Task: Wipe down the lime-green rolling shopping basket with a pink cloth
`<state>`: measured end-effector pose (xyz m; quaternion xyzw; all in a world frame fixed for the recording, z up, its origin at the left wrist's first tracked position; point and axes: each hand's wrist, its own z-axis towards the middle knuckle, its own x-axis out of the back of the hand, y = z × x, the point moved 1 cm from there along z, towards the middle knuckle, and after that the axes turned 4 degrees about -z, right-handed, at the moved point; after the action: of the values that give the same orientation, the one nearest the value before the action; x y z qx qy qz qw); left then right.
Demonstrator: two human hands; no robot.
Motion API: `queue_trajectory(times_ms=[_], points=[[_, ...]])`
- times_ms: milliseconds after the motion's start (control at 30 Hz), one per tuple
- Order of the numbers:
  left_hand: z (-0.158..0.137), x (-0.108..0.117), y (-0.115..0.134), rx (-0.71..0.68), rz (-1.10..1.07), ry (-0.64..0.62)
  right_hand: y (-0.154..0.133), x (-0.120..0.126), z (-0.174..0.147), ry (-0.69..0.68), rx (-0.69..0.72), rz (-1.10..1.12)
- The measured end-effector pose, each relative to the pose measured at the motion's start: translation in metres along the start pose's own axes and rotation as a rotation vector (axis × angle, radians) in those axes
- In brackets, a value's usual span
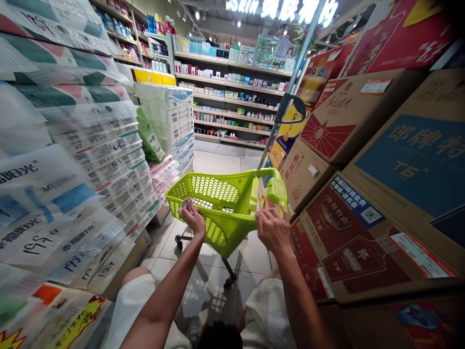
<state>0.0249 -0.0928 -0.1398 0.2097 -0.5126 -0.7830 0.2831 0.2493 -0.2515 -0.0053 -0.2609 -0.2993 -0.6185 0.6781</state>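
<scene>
A lime-green shopping cart [232,233] with a perforated plastic basket stands side-on in front of my knees. My left hand [195,221] is closed on a small crumpled cloth [187,204], greyish-pink, pressed to the basket's near rim toward its left end. Whether it is fabric or tissue is hard to make out. My right hand [274,228] grips the cart at its right end, near the handle, with the fingers curled over the green plastic. The inside of the basket shows only its perforated walls and floor.
Stacked tissue packs [105,145] rise close on the left. Liquor cartons [363,232] are piled on the right, beside a metal pole with a dark handle [290,109]. Stocked shelves [228,87] stand across the tiled floor [221,157]. Cart casters [230,281] rest near my feet.
</scene>
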Motion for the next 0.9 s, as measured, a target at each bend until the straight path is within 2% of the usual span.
queue_trajectory(times_ms=[67,167,267,367,533,600,800,900], points=[[-0.021,-0.005,0.015,-0.008,-0.037,-0.054,0.013,0.002,-0.005,0.048,-0.104,-0.004],[-0.081,-0.013,0.045,-0.139,-0.174,-0.325,0.024,-0.005,-0.012,0.088,-0.233,0.115],[-0.12,-0.015,0.065,-0.261,-0.199,-0.465,0.027,-0.013,-0.016,0.111,-0.303,0.275],[-0.122,-0.014,0.055,-0.342,-0.161,-0.486,0.027,-0.015,-0.018,0.093,-0.319,0.366],[-0.117,-0.001,-0.003,-0.44,-0.096,-0.57,0.029,-0.015,-0.017,0.14,-0.347,0.419],[-0.116,0.004,-0.014,-0.432,-0.045,-0.587,0.031,-0.017,-0.017,0.141,-0.345,0.435],[-0.112,-0.008,0.012,-0.471,-0.067,-0.575,0.037,-0.023,-0.015,0.149,-0.345,0.429],[-0.119,0.0,-0.001,-0.574,-0.047,-0.661,0.041,-0.024,-0.015,0.152,-0.337,0.436]])
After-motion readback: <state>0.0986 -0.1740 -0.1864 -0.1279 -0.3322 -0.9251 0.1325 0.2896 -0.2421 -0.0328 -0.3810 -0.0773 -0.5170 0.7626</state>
